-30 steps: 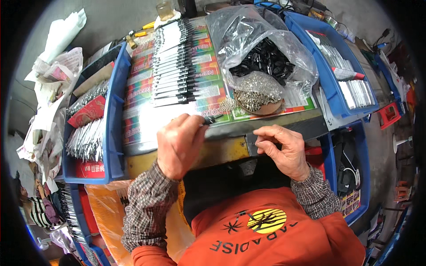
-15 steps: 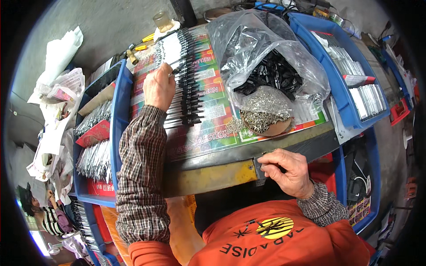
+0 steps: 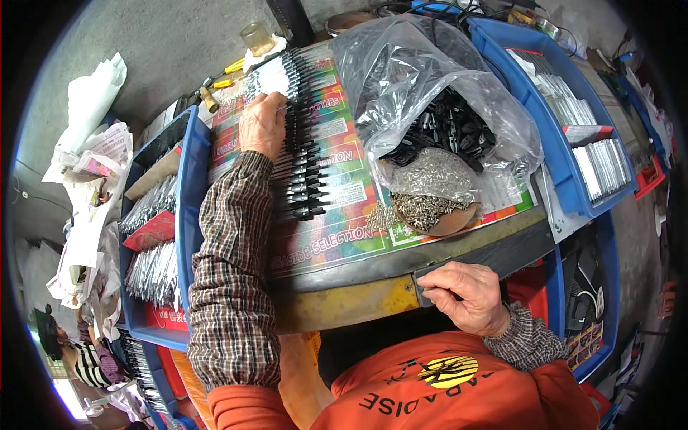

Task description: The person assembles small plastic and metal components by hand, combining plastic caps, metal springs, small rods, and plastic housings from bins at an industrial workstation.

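Observation:
My left hand (image 3: 262, 127) reaches over a long row of slim metal pieces with black ends (image 3: 301, 175), laid side by side on a colourful printed sheet (image 3: 337, 247). Its fingers bend down at the row's left side, and their tips are hidden. Close to the table's front edge, my right hand (image 3: 464, 295) is curled with thumb and forefinger together; whatever lies in it is too small or hidden to name. Beyond it, small shiny metal pins or screws (image 3: 426, 211) are heaped on a round tan dish (image 3: 459, 221). A clear plastic bag (image 3: 394, 64) holds black plastic parts (image 3: 448, 129).
Blue bins with slim metal pieces stand at the left (image 3: 193, 158) and right (image 3: 509, 68). Behind the row are a glass cup (image 3: 256, 39) and yellow-handled tools (image 3: 233, 67). A metal-edged table front (image 3: 344, 304) runs before me. Another person (image 3: 86, 351) is at far left.
My left hand has shifted slightly up along the row and its fingers now point down more. My right hand stays near the table edge, still curled. The whole view has tilted a little.

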The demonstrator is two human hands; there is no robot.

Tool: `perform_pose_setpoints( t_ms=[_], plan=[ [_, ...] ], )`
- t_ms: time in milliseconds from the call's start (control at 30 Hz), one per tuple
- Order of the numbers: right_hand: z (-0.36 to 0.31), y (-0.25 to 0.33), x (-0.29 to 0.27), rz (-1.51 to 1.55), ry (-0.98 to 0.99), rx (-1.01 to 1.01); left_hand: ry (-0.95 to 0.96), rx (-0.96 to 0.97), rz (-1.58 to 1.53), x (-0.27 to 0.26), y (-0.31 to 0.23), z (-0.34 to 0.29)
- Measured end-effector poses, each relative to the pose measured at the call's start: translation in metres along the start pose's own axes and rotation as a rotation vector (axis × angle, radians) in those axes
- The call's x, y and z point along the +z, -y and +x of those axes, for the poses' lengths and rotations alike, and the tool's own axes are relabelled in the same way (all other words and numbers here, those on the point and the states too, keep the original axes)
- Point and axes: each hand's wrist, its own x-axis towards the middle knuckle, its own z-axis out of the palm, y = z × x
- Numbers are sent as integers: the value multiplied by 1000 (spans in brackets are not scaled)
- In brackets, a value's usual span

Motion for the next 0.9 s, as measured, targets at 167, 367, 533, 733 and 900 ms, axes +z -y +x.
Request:
perform_pose_setpoints(
  t_ms=[167, 367, 533, 733, 900],
  plan=[
    [0, 0, 1, -21, -9, -12, -31, 13, 9, 3, 2, 1],
    [-1, 1, 2, -39, -1, -16, -108, 125, 84, 7, 4, 4],
    [-2, 1, 2, -58, -1, -29, -150, 120, 147, 12, 3, 2],
    [-1, 2, 4, -74, -33, -12, -158, 82, 118, -6, -18, -11],
    [1, 3, 7, -63, -37, 16, -51, 95, 74, -37, -44, -39]
  ],
)
